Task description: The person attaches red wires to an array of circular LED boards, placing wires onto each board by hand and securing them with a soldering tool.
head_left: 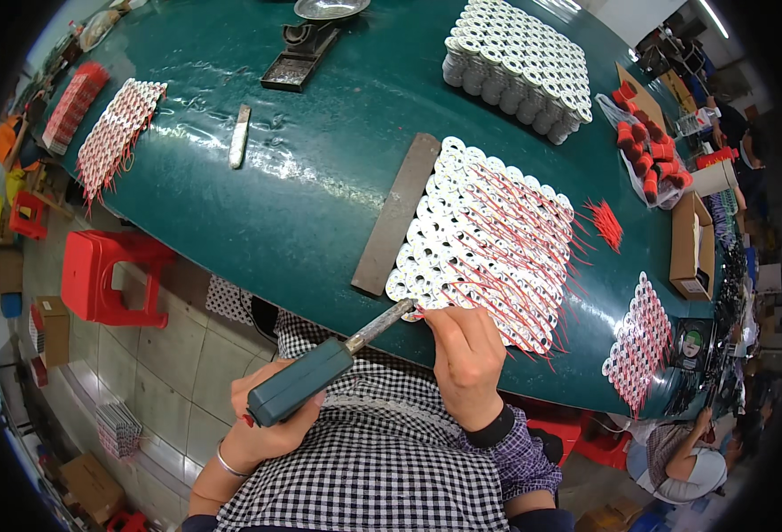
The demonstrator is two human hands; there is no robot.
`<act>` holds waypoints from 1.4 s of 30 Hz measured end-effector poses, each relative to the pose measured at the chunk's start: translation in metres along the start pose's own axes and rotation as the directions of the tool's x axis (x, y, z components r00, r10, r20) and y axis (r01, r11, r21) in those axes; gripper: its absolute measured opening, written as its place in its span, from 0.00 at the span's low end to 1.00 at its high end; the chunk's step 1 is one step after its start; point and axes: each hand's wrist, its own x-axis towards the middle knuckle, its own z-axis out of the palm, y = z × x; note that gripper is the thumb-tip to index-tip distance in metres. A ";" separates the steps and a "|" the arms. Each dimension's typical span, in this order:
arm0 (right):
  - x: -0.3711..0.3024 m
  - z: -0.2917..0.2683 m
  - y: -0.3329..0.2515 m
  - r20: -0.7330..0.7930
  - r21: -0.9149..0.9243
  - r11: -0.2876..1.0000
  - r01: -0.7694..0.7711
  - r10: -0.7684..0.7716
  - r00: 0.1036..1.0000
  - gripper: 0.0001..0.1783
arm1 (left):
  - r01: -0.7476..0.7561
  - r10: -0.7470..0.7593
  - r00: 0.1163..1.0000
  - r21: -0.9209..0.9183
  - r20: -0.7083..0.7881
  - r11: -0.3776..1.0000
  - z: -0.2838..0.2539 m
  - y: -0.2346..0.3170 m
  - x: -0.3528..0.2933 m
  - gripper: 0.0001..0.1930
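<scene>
To the left of the grey bar [397, 213], well apart from it, a flat, pale strip [240, 137] lies on the glossy green table [320, 213]. Below the bar and to its left, the left hand [271, 441] wraps a soldering iron [302, 383], fingers closed fully around the blunt, boxy handle. The iron looks light and rigid; the handle is the sound place to hold, the rough, scaled metal shaft presumably hot. Its tip stands just below the bar's near end.

The panel [422, 235] lies flat along the bar's right edge: round white discs in tight rows, many with dark centres. It appears fairly stiff and moderately heavy, best lifted by two opposite edges, clear of the red wires [506, 239]. These are thin, limp and probably easily pulled loose.

Below the bar's near end and to its right, the right hand [471, 359] has thumb and forefinger pinched, apparently on a red wire end [417, 313]. Farther right of the bar, beyond the panel, sits a loose bundle of cut wires [604, 225].
</scene>
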 end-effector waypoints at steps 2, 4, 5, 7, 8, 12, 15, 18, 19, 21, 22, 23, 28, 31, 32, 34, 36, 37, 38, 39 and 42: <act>0.002 0.000 -0.002 -0.009 0.002 1.000 -0.007 0.007 1.000 0.14 | -0.013 0.013 1.000 0.002 0.005 1.000 0.001 0.000 0.003 0.12; 0.003 0.000 -0.003 -0.020 0.003 1.000 -0.016 0.016 1.000 0.13 | -0.053 0.053 0.999 0.016 -0.007 0.998 0.002 0.000 0.004 0.11; 0.003 0.001 -0.003 -0.025 -0.003 1.000 -0.012 0.012 1.000 0.14 | -0.054 0.054 0.999 0.015 -0.007 0.998 0.002 0.000 0.005 0.11; 0.002 0.002 -0.003 -0.030 -0.010 1.000 -0.008 0.007 1.000 0.14 | -0.039 0.039 0.999 0.004 -0.011 0.999 0.002 0.002 0.006 0.11; 0.002 0.002 -0.003 -0.035 -0.014 1.000 -0.007 0.006 0.999 0.14 | -0.039 0.039 0.999 0.004 -0.010 0.999 0.003 0.002 0.007 0.11; 0.002 0.002 -0.003 -0.042 -0.020 1.000 -0.004 0.003 0.999 0.14 | -0.039 0.039 0.999 -0.007 -0.015 0.999 0.002 0.002 0.006 0.10; 0.003 0.002 -0.004 -0.041 -0.017 1.000 -0.007 0.006 0.999 0.14 | -0.035 0.035 0.999 -0.015 -0.026 0.999 0.003 0.000 0.005 0.11; 0.003 0.002 -0.003 -0.037 -0.015 1.000 -0.004 0.003 0.999 0.15 | 0.024 -0.025 0.999 -0.036 -0.028 0.999 0.003 -0.005 -0.005 0.12; 0.003 0.002 -0.003 -0.036 -0.015 1.000 -0.004 0.003 0.999 0.15 | 0.090 -0.091 0.996 -0.060 -0.016 0.994 0.002 -0.006 -0.008 0.12; 0.003 0.002 -0.003 -0.031 -0.019 1.000 -0.008 0.007 1.000 0.14 | 0.087 -0.089 0.996 -0.062 -0.025 0.994 0.000 -0.005 -0.008 0.13; 0.003 0.001 -0.004 -0.032 -0.020 1.000 -0.006 0.005 0.999 0.14 | 0.083 -0.086 0.996 -0.065 -0.034 0.994 -0.001 -0.004 -0.008 0.14; 0.002 0.001 -0.005 -0.041 -0.026 1.000 -0.008 0.007 0.999 0.14 | 0.081 -0.084 0.996 -0.065 -0.036 0.995 -0.002 -0.005 -0.010 0.14; 0.005 -0.002 -0.009 -0.080 -0.088 0.995 0.055 -0.062 0.995 0.14 | 0.061 -0.064 0.997 -0.062 -0.044 0.996 -0.002 -0.011 -0.015 0.15; 0.003 0.000 -0.009 -0.045 -0.037 0.997 0.062 -0.063 0.997 0.14 | 0.038 -0.039 0.999 -0.018 -0.023 0.999 -0.007 -0.005 -0.011 0.15; 0.002 0.002 -0.008 -0.035 -0.033 0.998 0.059 -0.060 0.998 0.14 | 0.038 -0.039 0.999 -0.018 -0.024 0.999 -0.007 -0.005 -0.009 0.15; 0.001 0.003 -0.008 -0.022 -0.029 0.998 0.057 -0.058 0.998 0.14 | -0.010 0.010 0.999 -0.007 -0.032 1.000 -0.006 -0.005 -0.008 0.14; 0.000 0.004 -0.008 -0.025 -0.032 0.998 0.054 -0.055 0.998 0.14 | -0.016 0.015 0.999 -0.006 -0.028 1.000 -0.006 -0.004 -0.007 0.14; 0.000 0.004 -0.008 -0.024 -0.032 0.998 0.055 -0.055 0.998 0.14 | -0.022 0.022 0.999 -0.005 -0.024 1.000 -0.006 -0.004 -0.007 0.13; 0.000 0.004 -0.009 -0.021 -0.031 0.998 0.053 -0.054 0.998 0.14 | -0.021 0.021 0.999 -0.005 -0.025 1.000 -0.004 -0.004 -0.007 0.13; 0.000 0.004 -0.009 -0.019 -0.030 0.998 0.052 -0.053 0.998 0.14 | -0.018 0.018 0.999 -0.013 -0.037 1.000 -0.003 -0.005 -0.007 0.13; -0.001 0.005 -0.008 -0.015 -0.044 0.997 0.059 -0.060 0.998 0.13 | -0.002 0.001 0.999 -0.015 -0.040 1.000 -0.003 -0.004 -0.008 0.12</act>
